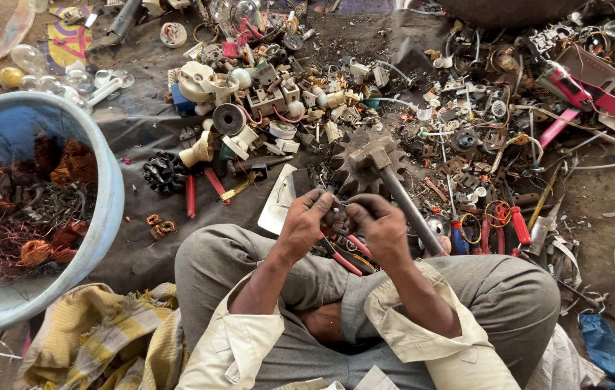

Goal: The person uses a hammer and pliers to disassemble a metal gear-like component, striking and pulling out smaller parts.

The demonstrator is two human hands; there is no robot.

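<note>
my left hand [306,220] and right hand [380,222] both pinch a small metal part [338,210] between the fingertips, above my lap. it is tiny; i think it can slip and get lost in the scrap pile [394,108], or fall on the hammer [387,173].

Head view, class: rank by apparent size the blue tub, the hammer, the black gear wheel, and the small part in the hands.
1. blue tub
2. hammer
3. black gear wheel
4. small part, pinched between left hand and right hand, mostly hidden, so unsure.
</note>
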